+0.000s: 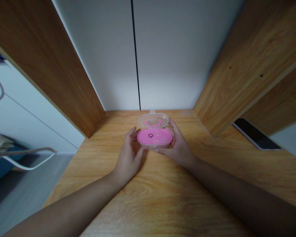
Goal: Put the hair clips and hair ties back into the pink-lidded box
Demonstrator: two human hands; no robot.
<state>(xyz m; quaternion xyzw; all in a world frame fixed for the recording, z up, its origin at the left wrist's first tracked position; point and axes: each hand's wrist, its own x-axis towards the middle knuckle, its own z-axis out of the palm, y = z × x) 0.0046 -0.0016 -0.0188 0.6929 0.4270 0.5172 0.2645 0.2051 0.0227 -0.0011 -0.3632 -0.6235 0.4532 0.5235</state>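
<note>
Pink oval box (155,140), seen from the head camera, is between both hands on the wooden tabletop (145,204). Its pink top carries small ring shapes — one black ring (150,135) and several pale rings (164,140) — too small to tell whether drawn or loose. Behind the box its clear lid (143,120) stands open, with a pink handle (153,125). Farther behind it rises a white panel (172,65); well apart to its left, the tabletop's edge drops to grey floor (51,169). Right of the box, well apart, lies a dark flat device (256,133). Wood runs from the box toward the person between the forearms. Left hand (129,154) is cupped loosely, fingers and thumb touching the box's left end; right hand (181,149) curls round its right end — thumb along the front.
</note>
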